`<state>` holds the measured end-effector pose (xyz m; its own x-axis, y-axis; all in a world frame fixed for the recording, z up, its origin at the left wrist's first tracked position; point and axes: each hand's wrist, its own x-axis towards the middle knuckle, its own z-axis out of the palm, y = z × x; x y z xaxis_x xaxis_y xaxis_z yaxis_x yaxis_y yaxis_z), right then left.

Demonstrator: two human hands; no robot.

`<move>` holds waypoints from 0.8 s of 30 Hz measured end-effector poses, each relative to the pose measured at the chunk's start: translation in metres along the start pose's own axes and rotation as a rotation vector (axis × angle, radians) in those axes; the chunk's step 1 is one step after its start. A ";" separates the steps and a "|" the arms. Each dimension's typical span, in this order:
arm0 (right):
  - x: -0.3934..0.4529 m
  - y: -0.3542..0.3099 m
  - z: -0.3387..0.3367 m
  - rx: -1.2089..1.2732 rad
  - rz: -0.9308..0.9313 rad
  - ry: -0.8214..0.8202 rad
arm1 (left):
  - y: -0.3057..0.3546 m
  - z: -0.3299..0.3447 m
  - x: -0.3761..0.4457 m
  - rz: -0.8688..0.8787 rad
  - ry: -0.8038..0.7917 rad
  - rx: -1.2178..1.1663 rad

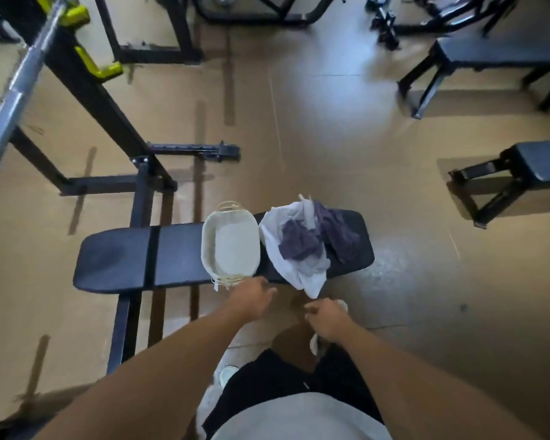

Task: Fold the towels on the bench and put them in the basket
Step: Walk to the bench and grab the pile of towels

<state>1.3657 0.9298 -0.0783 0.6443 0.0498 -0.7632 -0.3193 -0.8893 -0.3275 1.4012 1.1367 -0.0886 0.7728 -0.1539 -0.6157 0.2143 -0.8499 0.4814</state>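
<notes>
A black padded bench runs across the middle of the view. On it stands a pale oval basket with nothing inside. Right of the basket lies a crumpled white towel, one corner hanging over the near edge. Purple towels lie bunched on top of it and on the bench. My left hand hovers just below the bench's near edge, by the basket's front handle, fingers relaxed and holding nothing. My right hand is below the white towel's hanging corner, fingers loosely curled, apart from the cloth.
A black rack frame with a steel barbell and yellow hooks stands at the left behind the bench. Two more black benches stand at the right. Tan floor lies between them. My legs and shoes are below my hands.
</notes>
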 end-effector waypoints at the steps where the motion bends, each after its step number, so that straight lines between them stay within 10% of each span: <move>1: 0.004 0.008 -0.005 0.018 0.009 0.007 | 0.010 0.001 0.005 0.018 -0.002 0.015; 24: 0.229 0.188 -0.226 -0.264 -0.303 -0.180 | 0.240 0.112 0.183 -0.303 0.283 -0.342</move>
<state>1.6102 0.6718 -0.1885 0.5426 0.3838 -0.7472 0.0687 -0.9068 -0.4159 1.5273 0.8481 -0.1555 0.7671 0.2546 -0.5889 0.5983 -0.6153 0.5133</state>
